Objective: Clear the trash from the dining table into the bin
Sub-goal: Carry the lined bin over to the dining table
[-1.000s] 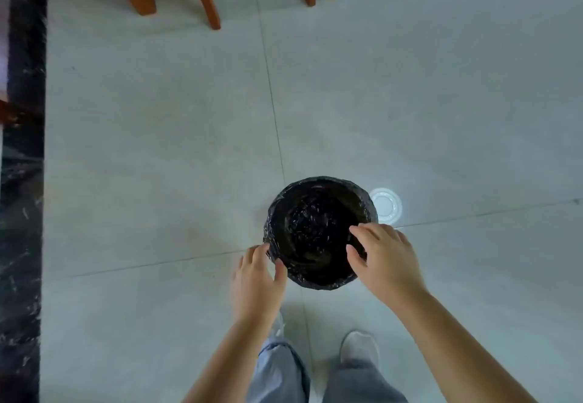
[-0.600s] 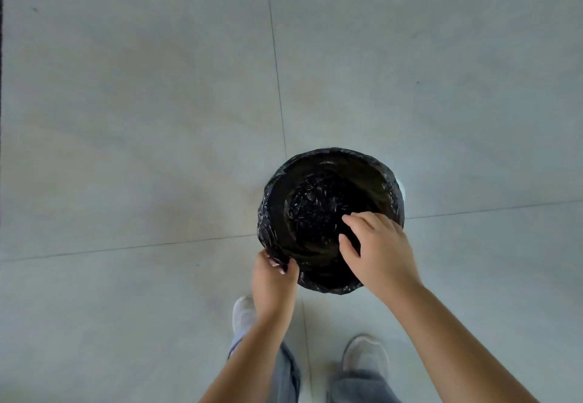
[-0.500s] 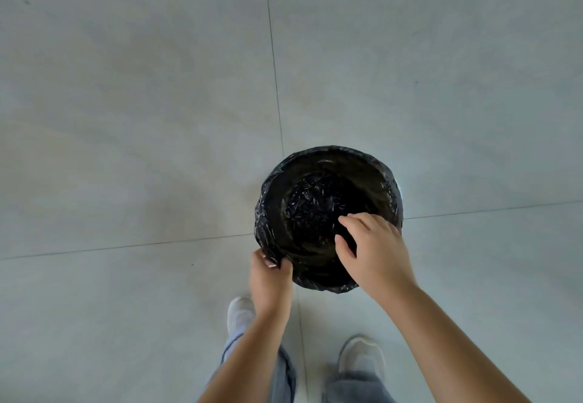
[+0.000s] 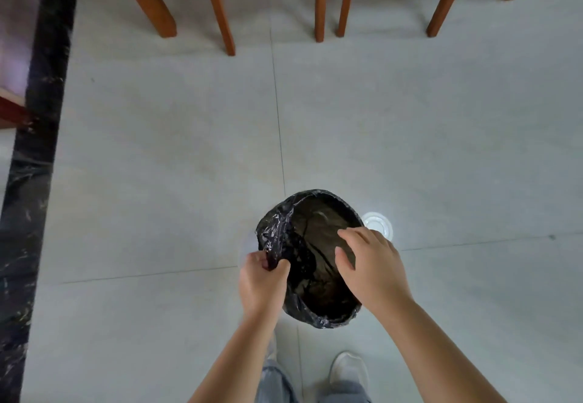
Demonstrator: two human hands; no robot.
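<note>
On the tiled floor (image 4: 157, 156), before the person's feet, sits the bin (image 4: 310, 254), lined with a black bag (image 4: 277, 232); nothing shows inside it. The left hand (image 4: 260, 282) is closed, pinching the bag at the near-left rim. The right hand (image 4: 372, 263) hovers over the mouth, fingers loosely spread, holding nothing.

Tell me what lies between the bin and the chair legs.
Only bare floor tile between the bin and the chair legs, per the head view.
</note>
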